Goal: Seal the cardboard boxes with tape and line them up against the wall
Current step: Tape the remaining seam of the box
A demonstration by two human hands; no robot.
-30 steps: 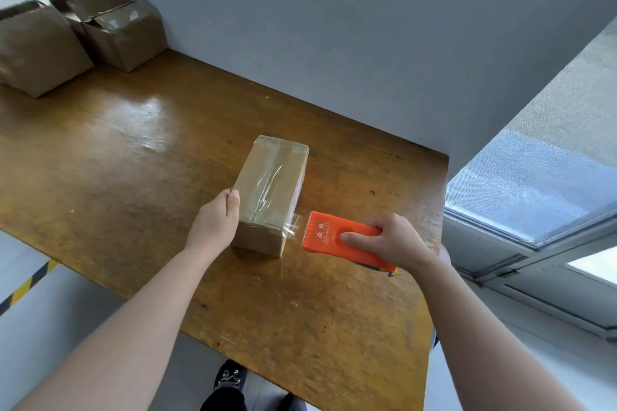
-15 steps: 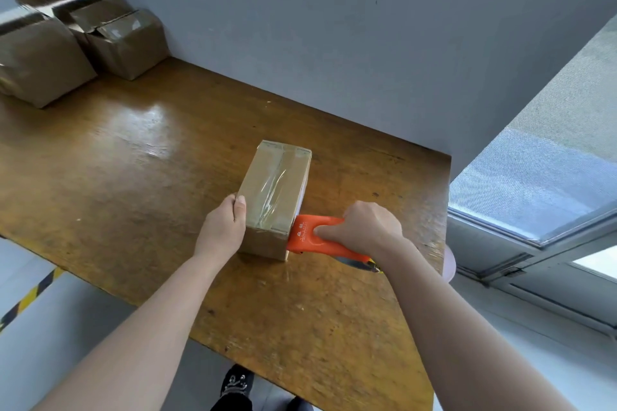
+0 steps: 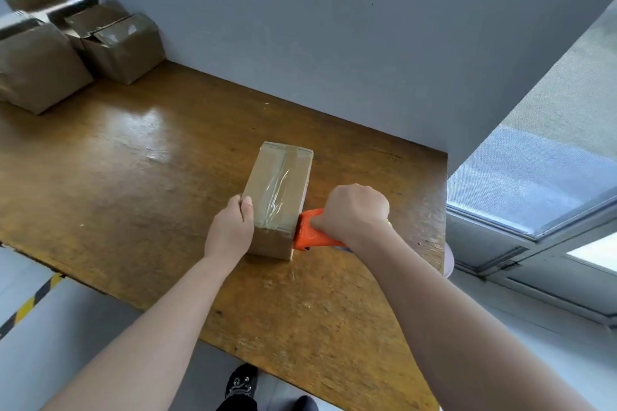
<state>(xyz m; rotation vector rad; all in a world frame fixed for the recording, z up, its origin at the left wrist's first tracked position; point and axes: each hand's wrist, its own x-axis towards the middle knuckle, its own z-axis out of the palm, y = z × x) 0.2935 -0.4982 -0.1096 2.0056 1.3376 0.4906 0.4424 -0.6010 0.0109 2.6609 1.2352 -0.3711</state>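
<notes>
Cardboard box [image 3: 278, 197] is lying flat on the wooden table [image 3: 133, 160], right of centre, well apart from the grey wall [image 3: 334, 27]. Its long axis is running away from the person toward the wall, with the far end leaning slightly right. Plain brown corrugated board, rectangular, with sharp corners.

A strip of clear tape [image 3: 281, 185] is running lengthwise down the middle of the top face. It is glossy and wrinkled over its near half.

Left hand [image 3: 230, 230] is gripping the box's near-left corner, with the thumb lying on the top edge and the fingers curled against the left side.

Right hand [image 3: 354, 210] is curling in a fist round an orange plastic tape dispenser [image 3: 310, 233]. The dispenser's nose is touching the box's near-right corner. The roll itself is hidden under the hand.

The tabletop is varnished, scuffed and catching glare.

Further cardboard boxes [image 3: 123, 47] are standing at the far left corner against the wall. Some have open flaps and one is showing a taped top.

A window [image 3: 534, 177] is lying to the right.
</notes>
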